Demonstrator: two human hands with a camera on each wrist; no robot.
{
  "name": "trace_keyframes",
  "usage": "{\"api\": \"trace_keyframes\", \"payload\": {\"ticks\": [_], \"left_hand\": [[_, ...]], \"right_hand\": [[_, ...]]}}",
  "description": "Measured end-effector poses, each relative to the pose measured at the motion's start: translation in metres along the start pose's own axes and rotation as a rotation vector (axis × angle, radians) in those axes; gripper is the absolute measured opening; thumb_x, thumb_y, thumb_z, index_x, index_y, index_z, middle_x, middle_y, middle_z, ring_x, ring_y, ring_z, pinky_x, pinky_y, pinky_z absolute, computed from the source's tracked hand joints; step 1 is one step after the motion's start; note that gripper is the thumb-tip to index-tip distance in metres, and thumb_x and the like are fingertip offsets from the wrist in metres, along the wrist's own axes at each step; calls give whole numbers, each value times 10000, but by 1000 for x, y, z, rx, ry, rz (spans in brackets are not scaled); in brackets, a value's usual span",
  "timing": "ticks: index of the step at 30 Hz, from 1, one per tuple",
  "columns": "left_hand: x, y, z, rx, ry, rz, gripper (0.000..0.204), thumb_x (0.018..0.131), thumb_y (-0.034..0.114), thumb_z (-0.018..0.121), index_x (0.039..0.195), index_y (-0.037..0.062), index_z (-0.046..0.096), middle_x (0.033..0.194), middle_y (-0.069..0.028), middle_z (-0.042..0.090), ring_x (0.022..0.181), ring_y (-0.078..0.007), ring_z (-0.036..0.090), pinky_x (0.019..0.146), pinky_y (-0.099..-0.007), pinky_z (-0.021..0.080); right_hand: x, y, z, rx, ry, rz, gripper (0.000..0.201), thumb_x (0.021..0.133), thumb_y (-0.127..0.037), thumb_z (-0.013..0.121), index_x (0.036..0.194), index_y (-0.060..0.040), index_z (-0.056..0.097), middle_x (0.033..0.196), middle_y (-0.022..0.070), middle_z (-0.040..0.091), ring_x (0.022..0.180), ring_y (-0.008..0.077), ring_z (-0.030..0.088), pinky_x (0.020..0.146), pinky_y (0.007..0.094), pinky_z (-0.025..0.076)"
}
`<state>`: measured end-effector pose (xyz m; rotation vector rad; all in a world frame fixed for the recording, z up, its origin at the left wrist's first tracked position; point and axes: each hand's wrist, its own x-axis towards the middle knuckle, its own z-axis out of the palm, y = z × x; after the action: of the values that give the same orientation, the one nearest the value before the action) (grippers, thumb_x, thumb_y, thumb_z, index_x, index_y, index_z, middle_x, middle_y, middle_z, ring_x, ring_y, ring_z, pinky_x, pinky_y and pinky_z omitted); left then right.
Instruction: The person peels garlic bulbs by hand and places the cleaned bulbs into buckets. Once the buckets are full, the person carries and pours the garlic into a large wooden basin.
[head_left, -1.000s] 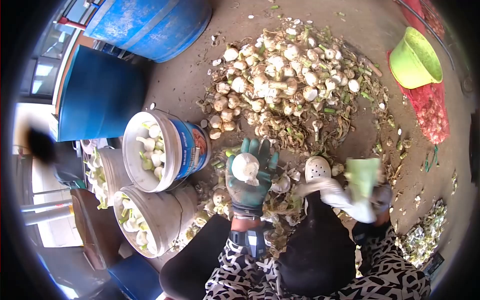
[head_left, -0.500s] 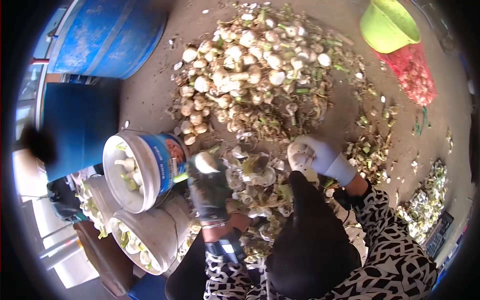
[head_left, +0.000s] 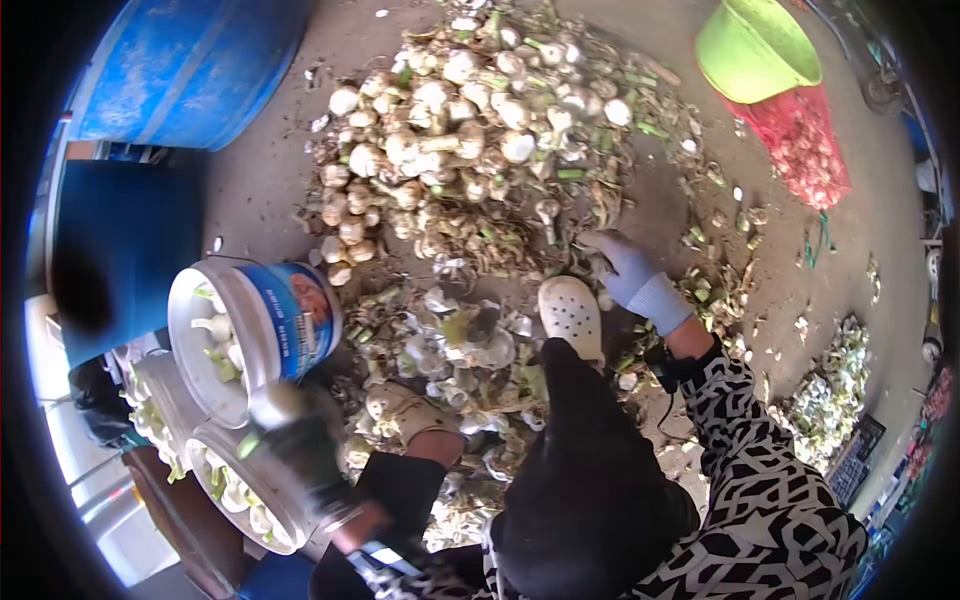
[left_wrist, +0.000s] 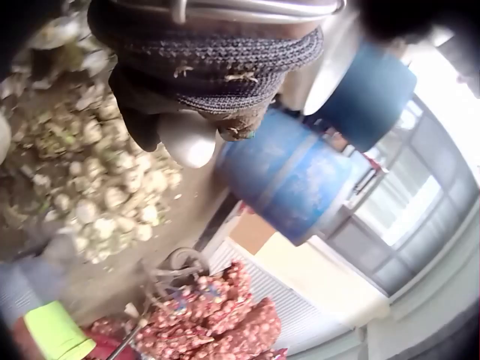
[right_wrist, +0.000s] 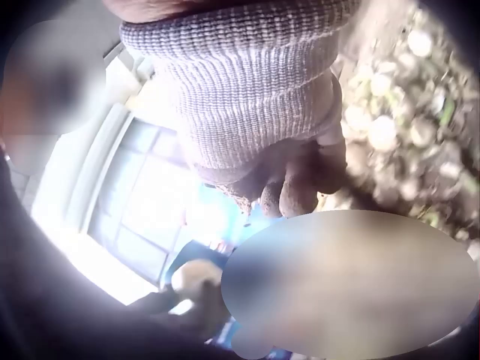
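My left hand (head_left: 308, 455), in a dark glove and blurred by motion, holds a peeled white garlic bulb (head_left: 276, 403) beside the rims of two white buckets. In the left wrist view the bulb (left_wrist: 187, 141) shows pale between the gloved fingers. The upper bucket (head_left: 215, 385) and lower bucket (head_left: 285, 535) contain trimmed garlic with green stems. My right hand (head_left: 622, 268), in a pale glove with soiled fingers, reaches beside a white clog, near the lower edge of the garlic pile (head_left: 440, 145). Its fingers (right_wrist: 296, 187) bend loosely in the right wrist view, and nothing shows between them.
Garlic skins (head_left: 470, 340) litter the floor between the feet. A blue barrel (head_left: 190, 70) stands at upper left. A lime-green bucket (head_left: 755, 55) sits by a red net bag (head_left: 800, 150) at upper right. More peelings (head_left: 830, 390) lie at right.
My left hand has carried the garlic bulb leftward and down to the buckets. My right hand has swung from the lower right up past the clog toward the pile. The head view has shifted.
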<state>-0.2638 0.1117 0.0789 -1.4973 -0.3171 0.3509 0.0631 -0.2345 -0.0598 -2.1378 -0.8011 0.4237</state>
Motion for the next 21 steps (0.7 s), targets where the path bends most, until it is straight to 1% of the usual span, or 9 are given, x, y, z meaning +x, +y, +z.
{"api": "trace_keyframes", "payload": {"ticks": [3,5,8,9,13,15,17,18,21], "left_hand": [[-36,-76,63,1526,-294,553,300,938,247,508,856,-16,628,740,-83,610,575,-203,558,655,-317,494],[-55,-76,66,1918,-173,668,265,946,250,514,953,2,608,828,-73,608,669,-185,560,693,-312,491],[-53,-28,2,2477,167,872,271,957,255,523,1099,30,578,960,-58,605,809,-158,563,751,-304,487],[-41,-14,-29,2571,307,911,289,961,256,527,1147,39,568,1004,-52,604,856,-149,563,770,-302,485],[26,33,-143,3059,640,295,478,952,197,591,1373,26,441,1305,-111,549,1177,-198,540,1002,-310,428],[42,46,-193,3033,429,174,550,960,152,568,1429,-15,336,1411,-152,460,1302,-188,427,1085,-321,338],[59,67,-227,2997,184,225,513,907,112,617,1370,17,417,1242,-147,580,1109,-213,550,976,-343,438],[62,75,-227,2876,400,143,433,909,89,604,1308,5,458,1180,-130,602,1065,-209,569,948,-348,459],[77,2,-195,2751,419,252,419,912,95,618,1288,-4,461,1100,-99,628,1009,-173,605,874,-335,502]], "right_hand": [[-33,10,-23,-580,-184,-3,491,797,-168,609,1282,-164,530,1213,175,593,921,361,642,810,451,521],[-46,26,-3,-496,-484,275,519,797,-217,624,1299,-122,531,1217,166,584,1008,369,590,850,430,486],[-77,134,54,-312,-253,-79,411,805,-219,624,1201,-123,567,1085,182,599,955,391,594,790,456,483],[-56,113,49,-383,-385,290,454,786,-235,657,1211,-109,559,1122,184,599,955,390,603,800,448,488],[-31,102,30,44,-224,203,517,794,-216,693,1256,-63,517,1124,104,613,1009,246,607,867,364,492],[-15,17,27,314,-6,-78,561,754,-160,736,1249,-40,500,1110,89,575,951,199,580,848,346,499],[-8,-62,40,817,-133,288,538,761,-127,736,1230,-39,488,1144,104,569,980,245,584,898,376,479],[-1,-105,29,205,21,-378,567,750,-101,743,1249,-28,484,1127,117,578,975,264,593,919,387,476],[21,-132,6,360,-255,-335,633,729,-72,752,1303,-22,489,1207,146,591,1126,260,581,960,363,458]]}}
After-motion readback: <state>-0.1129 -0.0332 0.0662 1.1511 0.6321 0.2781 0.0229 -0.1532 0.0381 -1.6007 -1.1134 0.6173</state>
